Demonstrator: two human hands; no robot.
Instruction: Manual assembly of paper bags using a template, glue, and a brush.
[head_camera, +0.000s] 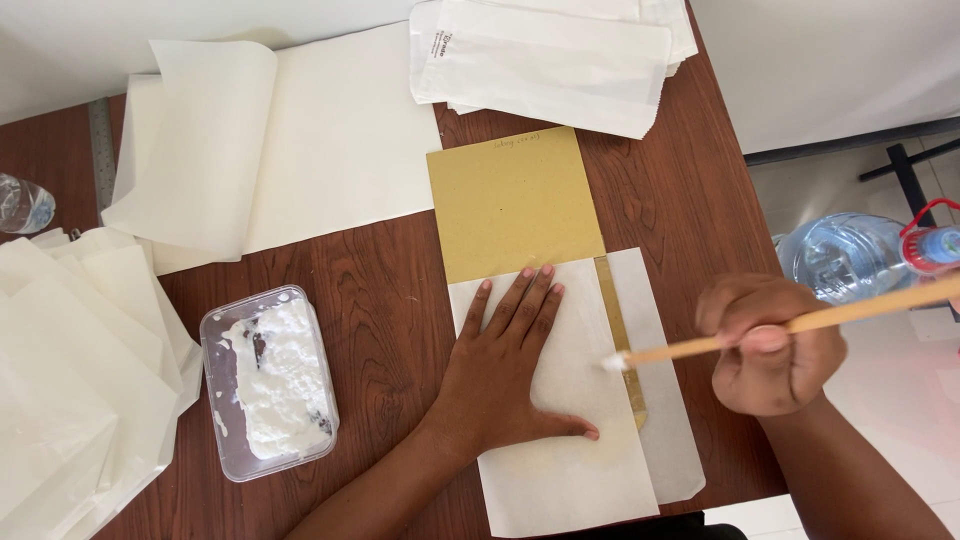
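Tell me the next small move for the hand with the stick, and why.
Probably draw the stick down along the exposed paper strip. Its white-tipped end sits near the strip's upper part, the right hand grips it, and the left hand presses the folded paper flat.

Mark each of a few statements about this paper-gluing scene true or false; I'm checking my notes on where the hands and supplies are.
1. The left hand lies flat on the folded white paper. True.
2. The right hand holds a pair of scissors. False: it holds a wooden stick with a white-daubed tip at the paper's edge.
3. The plastic tub of white paste sits left of the left hand. True.
4. The brown card lies wholly on top of the white paper. False: the paper is folded over its lower part.
5. A stack of white paper bags lies at the table's far edge. True.
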